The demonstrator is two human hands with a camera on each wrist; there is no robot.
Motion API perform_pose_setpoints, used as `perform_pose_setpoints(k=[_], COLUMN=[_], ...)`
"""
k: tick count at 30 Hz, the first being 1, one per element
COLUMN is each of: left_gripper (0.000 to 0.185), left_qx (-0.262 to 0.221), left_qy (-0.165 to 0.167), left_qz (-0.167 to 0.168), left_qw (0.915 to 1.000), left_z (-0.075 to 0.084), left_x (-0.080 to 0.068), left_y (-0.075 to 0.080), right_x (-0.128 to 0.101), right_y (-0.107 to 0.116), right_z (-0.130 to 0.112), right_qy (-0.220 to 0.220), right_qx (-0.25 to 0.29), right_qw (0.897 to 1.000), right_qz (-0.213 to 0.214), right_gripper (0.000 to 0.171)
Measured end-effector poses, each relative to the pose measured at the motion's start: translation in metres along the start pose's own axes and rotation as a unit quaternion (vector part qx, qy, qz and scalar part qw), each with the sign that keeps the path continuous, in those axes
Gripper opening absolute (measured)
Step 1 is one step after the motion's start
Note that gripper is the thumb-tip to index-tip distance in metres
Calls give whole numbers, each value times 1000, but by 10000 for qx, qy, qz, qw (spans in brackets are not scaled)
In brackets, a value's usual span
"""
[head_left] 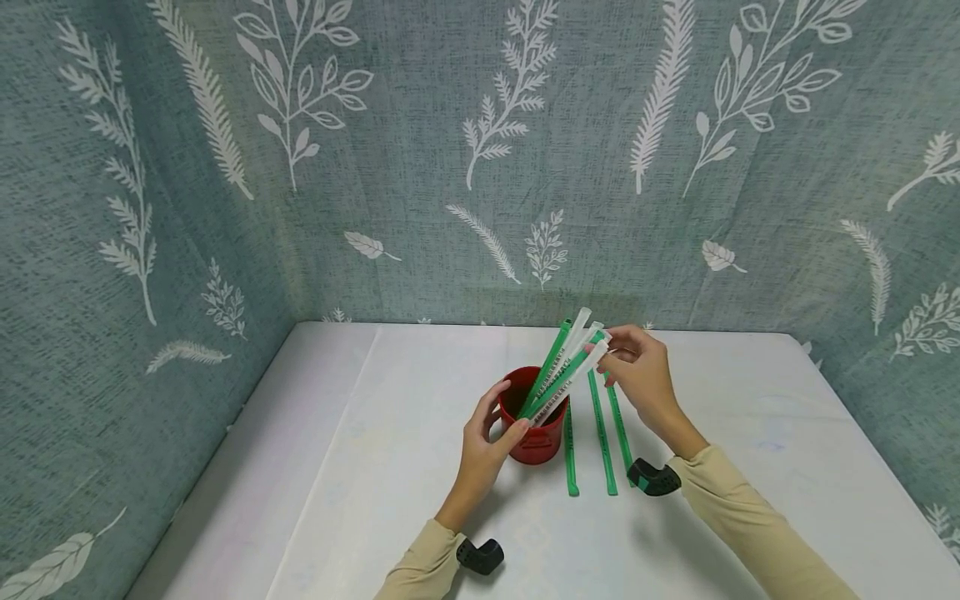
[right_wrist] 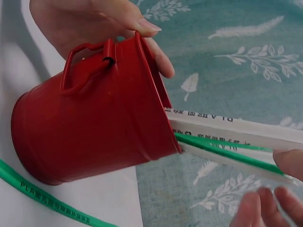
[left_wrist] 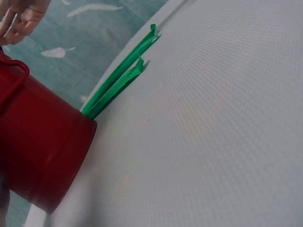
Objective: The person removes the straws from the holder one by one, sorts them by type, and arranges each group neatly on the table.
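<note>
A small red metal bucket (head_left: pixel 535 446) with a side handle stands on the table. My left hand (head_left: pixel 483 433) holds it at the rim, thumb on the near side and fingers round the left. Several wrapped straws, white ones (right_wrist: pixel 236 130) and green ones (head_left: pixel 547 367), lean out of the bucket to the upper right. My right hand (head_left: pixel 637 367) is at their upper ends, its thumb and fingers pinching a green straw (right_wrist: pixel 227 153). The straws' lower ends are hidden inside the bucket.
Three green wrapped straws lie on the white table (head_left: pixel 375 500), just right of the bucket; the nearest to it is one green straw (head_left: pixel 571 454). A teal leaf-patterned cloth (head_left: pixel 420 167) rises behind the table's far edge and along its left side.
</note>
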State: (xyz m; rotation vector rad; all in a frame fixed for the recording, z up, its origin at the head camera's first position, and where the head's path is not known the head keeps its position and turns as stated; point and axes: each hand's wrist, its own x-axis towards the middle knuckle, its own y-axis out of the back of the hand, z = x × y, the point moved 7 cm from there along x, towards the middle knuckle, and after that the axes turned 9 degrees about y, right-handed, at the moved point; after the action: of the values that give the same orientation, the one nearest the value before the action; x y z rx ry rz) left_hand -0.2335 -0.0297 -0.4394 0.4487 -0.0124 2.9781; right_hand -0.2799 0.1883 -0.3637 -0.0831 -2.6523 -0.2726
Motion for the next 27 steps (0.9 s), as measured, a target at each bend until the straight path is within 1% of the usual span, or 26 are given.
perform_pose_setpoints(k=[3, 6, 9, 14, 21, 25, 27], left_gripper=[57, 56, 56, 56, 56, 56, 56], left_qx=[28, 30, 4, -44, 38, 44, 31], left_qy=[5, 17, 26, 21, 2, -32, -44], left_qz=[22, 27, 15, 12, 18, 19, 16], left_qw=[10000, 10000, 10000, 10000, 10000, 10000, 10000], left_z=[0, 0, 0, 1, 1, 2, 3], left_x=[0, 0, 0, -1, -1, -1, -1], left_y=[0, 0, -1, -2, -2, -1, -1], right_x=[-1, -2, 0, 2, 2, 1, 1], right_y=[-3, -6, -8, -8, -10, -11, -11], right_z=[-12, -19, -12, 6, 3, 0, 0], right_qy=[-276, -422, -469, -614, -431, -381, -379], right_qx=[-198, -354, -338, -61, 86, 91, 59], right_qw=[9993, 9982, 9978, 9970, 9980, 9986, 9988], right_qz=[122, 244, 327, 477, 450, 356, 307], right_gripper=[25, 23, 22, 22, 15, 18, 21])
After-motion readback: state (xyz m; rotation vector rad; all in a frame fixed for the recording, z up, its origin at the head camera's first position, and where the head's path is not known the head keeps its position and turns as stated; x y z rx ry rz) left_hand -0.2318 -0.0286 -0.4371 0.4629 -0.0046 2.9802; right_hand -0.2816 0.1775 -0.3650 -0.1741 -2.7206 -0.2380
